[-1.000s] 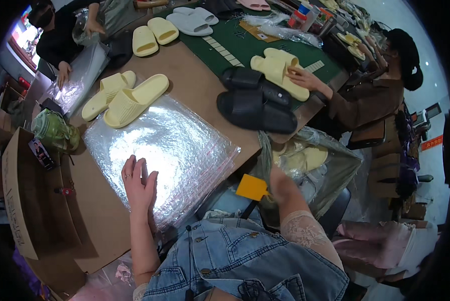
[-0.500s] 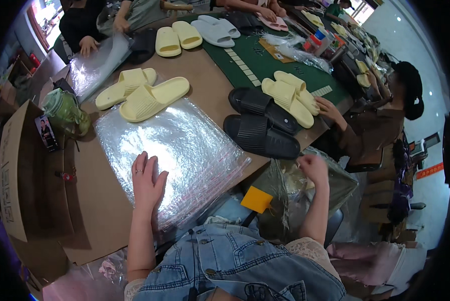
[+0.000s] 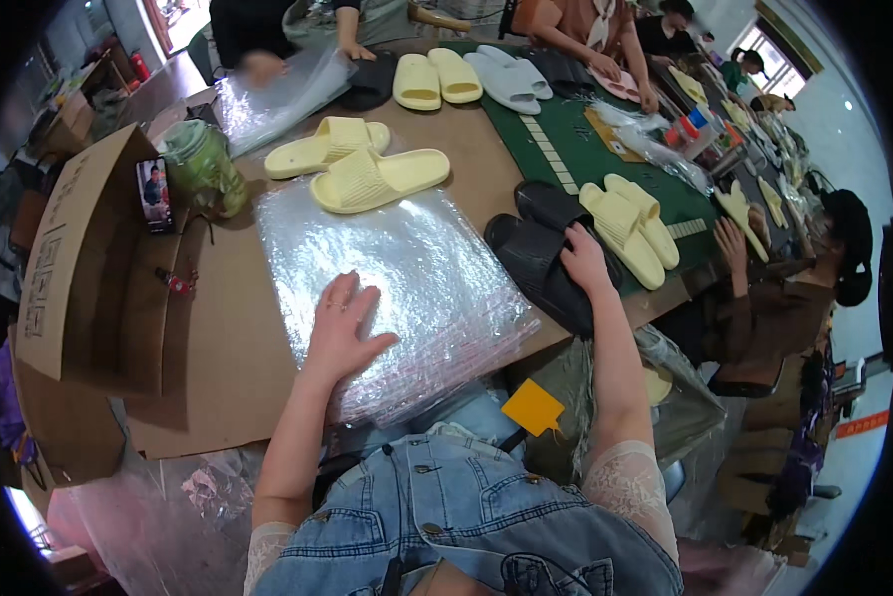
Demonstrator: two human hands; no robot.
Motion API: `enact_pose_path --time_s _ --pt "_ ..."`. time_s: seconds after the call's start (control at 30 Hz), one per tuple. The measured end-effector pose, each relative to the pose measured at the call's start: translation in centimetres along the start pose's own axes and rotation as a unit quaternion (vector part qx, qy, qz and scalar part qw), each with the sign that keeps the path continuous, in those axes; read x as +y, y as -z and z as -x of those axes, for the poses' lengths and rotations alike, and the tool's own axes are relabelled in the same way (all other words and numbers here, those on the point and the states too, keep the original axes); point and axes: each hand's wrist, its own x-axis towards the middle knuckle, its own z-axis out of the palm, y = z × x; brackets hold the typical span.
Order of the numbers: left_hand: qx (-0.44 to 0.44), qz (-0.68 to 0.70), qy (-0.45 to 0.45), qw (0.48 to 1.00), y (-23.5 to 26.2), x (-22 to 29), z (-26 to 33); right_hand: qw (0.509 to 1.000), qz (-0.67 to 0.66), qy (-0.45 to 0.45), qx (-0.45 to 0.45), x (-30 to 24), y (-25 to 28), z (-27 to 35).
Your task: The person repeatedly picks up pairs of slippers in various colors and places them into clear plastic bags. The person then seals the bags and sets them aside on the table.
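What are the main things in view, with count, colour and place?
Tabletop: one, brown, centre
Mat: one, green, right
Plastic bags: one stack, clear, tabletop's near side
Black slides: one near pair, black, right of stack
Yellow slides: three near pairs, pale yellow; stack's far edge, far side, beside black pair
Grey slides: one pair, grey, mat's far end
Cardboard box: one, brown, left
Phone: one, dark-framed, by box
Tag: one, orange-yellow, lower right of bags
Co-workers: several, mostly dark clothes, far side, right
Left hand: one, bare, on bags
Right hand: one, bare, on black slides
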Motion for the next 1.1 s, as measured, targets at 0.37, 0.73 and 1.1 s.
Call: enact_pose_path --time_s 0.37,0.73,1.1 --pt "0.078 0.061 -0.024 0.995 -1.2 1.4 1.4 0.987 -0.013 -0.127 0.095 -3.0 2.6 9.3" --pt "0.053 0.116 0.026 0.992 0.9 4.1 -0.7 0.934 -0.328 0.110 -0.089 -14.1 10.1 11.4" --pt "0.049 0.193 0.024 0.980 1.4 6.4 -1.0 0.932 -0.150 0.211 -0.254 -18.8 4.4 9.6"
